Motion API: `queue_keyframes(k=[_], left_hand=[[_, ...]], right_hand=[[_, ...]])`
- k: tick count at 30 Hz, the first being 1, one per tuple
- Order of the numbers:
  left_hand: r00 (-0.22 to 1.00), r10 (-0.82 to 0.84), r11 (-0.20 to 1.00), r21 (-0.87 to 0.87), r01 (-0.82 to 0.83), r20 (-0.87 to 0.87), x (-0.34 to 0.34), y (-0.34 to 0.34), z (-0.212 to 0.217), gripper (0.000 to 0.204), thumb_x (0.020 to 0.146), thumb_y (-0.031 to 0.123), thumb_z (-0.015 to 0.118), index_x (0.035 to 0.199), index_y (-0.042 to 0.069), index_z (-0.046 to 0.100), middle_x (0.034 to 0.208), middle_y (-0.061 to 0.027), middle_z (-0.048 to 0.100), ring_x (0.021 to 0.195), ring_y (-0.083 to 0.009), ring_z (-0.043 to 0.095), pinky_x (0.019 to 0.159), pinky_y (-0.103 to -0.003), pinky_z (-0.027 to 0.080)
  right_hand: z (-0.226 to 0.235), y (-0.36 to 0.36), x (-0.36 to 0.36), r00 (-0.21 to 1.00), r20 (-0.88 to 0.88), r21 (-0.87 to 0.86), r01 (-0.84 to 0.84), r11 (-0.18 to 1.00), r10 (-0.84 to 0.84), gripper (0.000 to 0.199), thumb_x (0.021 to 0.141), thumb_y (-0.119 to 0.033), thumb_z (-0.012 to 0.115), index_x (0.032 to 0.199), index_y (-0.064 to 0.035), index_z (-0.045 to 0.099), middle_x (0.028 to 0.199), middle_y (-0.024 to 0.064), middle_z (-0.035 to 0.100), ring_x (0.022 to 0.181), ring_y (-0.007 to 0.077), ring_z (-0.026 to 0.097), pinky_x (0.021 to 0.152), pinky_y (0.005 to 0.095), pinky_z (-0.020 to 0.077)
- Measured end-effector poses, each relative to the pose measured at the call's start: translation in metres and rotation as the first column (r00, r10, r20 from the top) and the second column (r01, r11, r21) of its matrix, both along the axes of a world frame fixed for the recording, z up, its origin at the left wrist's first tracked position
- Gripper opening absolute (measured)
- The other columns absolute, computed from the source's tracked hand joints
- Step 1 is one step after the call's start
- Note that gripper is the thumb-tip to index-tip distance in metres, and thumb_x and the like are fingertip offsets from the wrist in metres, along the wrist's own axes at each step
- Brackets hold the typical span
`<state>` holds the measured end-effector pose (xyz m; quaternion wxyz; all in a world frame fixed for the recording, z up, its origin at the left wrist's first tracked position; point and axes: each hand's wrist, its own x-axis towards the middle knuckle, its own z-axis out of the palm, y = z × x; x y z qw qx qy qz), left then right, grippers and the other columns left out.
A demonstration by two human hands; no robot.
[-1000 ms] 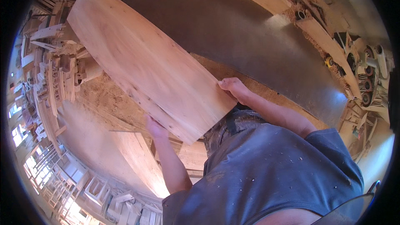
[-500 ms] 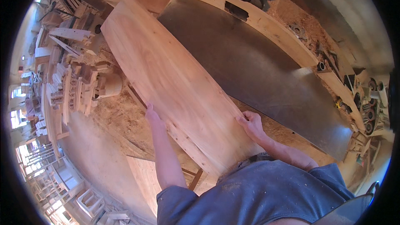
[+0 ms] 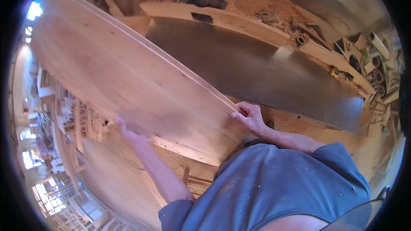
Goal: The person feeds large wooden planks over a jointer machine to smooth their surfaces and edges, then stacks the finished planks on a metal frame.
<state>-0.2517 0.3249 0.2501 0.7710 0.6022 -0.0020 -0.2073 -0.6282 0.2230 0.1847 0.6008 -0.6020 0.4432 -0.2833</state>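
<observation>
A broad, pale wooden panel reaches from my waist up to the far left, tilted so that its long right edge stands raised and shows a narrow stepped strip. On that edge, near my body, my right hand is closed with its thumb on top. At the opposite lower edge my left hand supports the panel; it is slightly blurred, and its fingers are mostly hidden underneath. Right of the panel lies the dark, smooth metal table of a machine, which the panel partly overlaps in view.
A long wooden fence runs along the machine table's far side, with sawdust and metal parts behind it. Pipes and wheels crowd the far right. Stacked wood pieces stand at left. Another board is low beside my left forearm.
The panel's far end has swung left, and its right edge has tipped up. My left hand has shifted left and slightly down, still at the panel. The view has turned somewhat too.
</observation>
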Motion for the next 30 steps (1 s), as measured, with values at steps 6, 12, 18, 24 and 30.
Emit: queue_keyframes(k=[6,12,18,24,30], left_hand=[[0.943,-0.055,0.995,-0.059,0.079,0.328,-0.108,-0.03,0.115,0.067,0.096,0.042,0.061,0.149,0.006,0.043,0.152,-0.0158,0.044,0.135,-0.0351,0.046,0.112,-0.052,0.039],[0.841,-0.185,0.956,-0.106,0.274,0.509,-0.188,-0.038,0.136,0.049,0.092,0.04,0.068,0.125,0.005,0.061,0.122,-0.0156,0.061,0.109,-0.0312,0.06,0.089,-0.049,0.049],[0.441,-0.416,0.904,0.309,0.297,0.795,-0.286,-0.054,0.119,0.044,0.089,0.04,0.073,0.112,0.004,0.064,0.104,-0.0147,0.063,0.093,-0.03,0.062,0.077,-0.046,0.049],[-0.246,-0.595,0.76,0.635,0.14,0.765,-0.355,-0.064,0.106,0.04,0.086,0.039,0.078,0.099,0.003,0.067,0.086,-0.0137,0.065,0.076,-0.0288,0.064,0.065,-0.043,0.049],[-0.558,-0.233,0.772,0.501,0.392,0.797,-0.514,-0.11,0.088,0.043,0.081,0.04,0.083,0.072,0.005,0.057,0.063,-0.0086,0.054,0.055,-0.0294,0.056,0.051,-0.039,0.042]], right_hand=[[0.038,-0.035,-0.043,0.969,0.233,-0.023,-0.081,0.996,0.084,0.027,0.078,-0.025,0.081,0.087,-0.0044,0.066,0.077,-0.0048,0.057,0.072,0.0064,0.051,0.062,0.0271,0.0445],[0.149,-0.105,-0.044,0.745,0.667,-0.232,0.208,0.95,0.0,0.028,0.086,-0.03,0.076,0.086,-0.0039,0.066,0.076,0.0007,0.061,0.072,0.0089,0.054,0.064,0.0295,0.0464],[0.207,-0.094,-0.165,0.374,0.761,0.09,0.748,0.657,-0.53,0.043,0.096,-0.042,0.063,0.113,-0.0036,0.053,0.099,0.0022,0.057,0.095,0.0125,0.051,0.082,0.0319,0.0455],[0.107,-0.106,-0.299,-0.231,0.706,0.626,0.646,0.437,-0.67,0.055,0.105,-0.047,0.035,0.126,-0.0018,0.058,0.124,0.0096,0.064,0.111,0.0194,0.058,0.101,0.0354,0.0433],[-0.01,-0.11,-0.43,-0.32,0.492,0.739,0.645,0.194,-0.81,0.058,0.107,-0.047,0.032,0.131,-0.0017,0.058,0.13,0.0124,0.063,0.119,0.0225,0.056,0.106,0.0376,0.0394]])
